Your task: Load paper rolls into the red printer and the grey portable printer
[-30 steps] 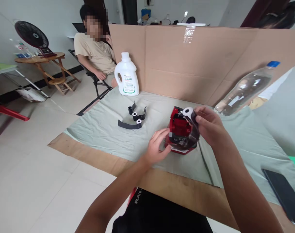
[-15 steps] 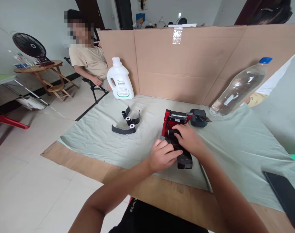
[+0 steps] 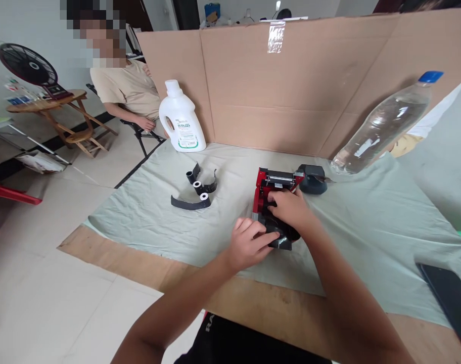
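Note:
A small printer with a red and black open body [image 3: 257, 194] sits on the cloth in front of me. My right hand [image 3: 290, 206] reaches into its red bay, fingers curled on a black roll that they mostly hide. From that roll a glossy black strip [image 3: 282, 244] runs toward me over the printer's near end. My left hand [image 3: 249, 243] is at the near left corner, its index finger stretched across the strip and its other fingers bent; the thumb is hardly visible. Left of the printer lie several small rolls with loose black strips [image 3: 190, 202].
Behind stand a cardboard screen [image 3: 264, 81], a white detergent bottle [image 3: 182, 119] and a leaning clear bottle [image 3: 382, 129]. A dark box-like object [image 3: 313, 180] lies right of the printer, a phone [image 3: 446, 298] at the right edge. Another person [image 3: 130, 91] sits at the left.
My right fingers and the black roll have gone deeper into the printer's bay. The strip's near end has drawn back toward the printer, my left hand still on it. The view has shifted slightly.

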{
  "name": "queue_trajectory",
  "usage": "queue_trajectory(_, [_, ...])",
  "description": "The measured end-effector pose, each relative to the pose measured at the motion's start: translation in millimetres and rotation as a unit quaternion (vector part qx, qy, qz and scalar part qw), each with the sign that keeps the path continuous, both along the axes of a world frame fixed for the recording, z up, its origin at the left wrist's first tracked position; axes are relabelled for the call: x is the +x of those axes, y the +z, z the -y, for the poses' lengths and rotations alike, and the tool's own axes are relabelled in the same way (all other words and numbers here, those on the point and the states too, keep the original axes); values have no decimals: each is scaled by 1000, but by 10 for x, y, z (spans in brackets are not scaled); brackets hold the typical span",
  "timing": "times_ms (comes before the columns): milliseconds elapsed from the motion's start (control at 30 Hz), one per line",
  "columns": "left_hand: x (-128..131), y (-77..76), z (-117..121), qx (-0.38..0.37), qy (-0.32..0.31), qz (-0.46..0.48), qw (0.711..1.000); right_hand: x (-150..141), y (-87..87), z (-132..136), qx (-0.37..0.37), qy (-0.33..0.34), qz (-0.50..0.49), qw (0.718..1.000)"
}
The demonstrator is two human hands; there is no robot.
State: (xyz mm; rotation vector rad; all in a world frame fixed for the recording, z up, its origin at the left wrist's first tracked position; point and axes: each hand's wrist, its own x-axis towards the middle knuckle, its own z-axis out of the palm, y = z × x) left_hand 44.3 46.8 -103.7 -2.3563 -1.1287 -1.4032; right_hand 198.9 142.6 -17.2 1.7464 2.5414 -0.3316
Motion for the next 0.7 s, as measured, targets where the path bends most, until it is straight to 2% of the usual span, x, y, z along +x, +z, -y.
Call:
queue_trajectory(167, [-60,0,4,20,-44,2,999,256,281,155,-44,40,-102,993])
queue_trajectory(233, [-69,10,5,26,-53,-6,998,402,409,208,-39,25,-177,983])
queue_trajectory(267, [-69,17,4,34,-52,-5,998,461,448,211,0,0,-217,976])
queue_trajectory(333, [-59,35,0,54,-48,11,997,529,447,160,137,-49,-278,949])
queue_trajectory(400, [-48,53,-7,68,-53,25,996,531,348,44,255,-58,-298,918])
queue_trajectory(433, [-44,60,-10,70,-58,27,995,514,278,-22,277,-47,-299,912])
queue_trajectory(567, [-55,57,-15,72,-66,22,995,441,81,-175,235,2,-310,921])
queue_trajectory(700, [-75,37,-10,69,-65,11,995,462,188,-53,168,5,-298,939])
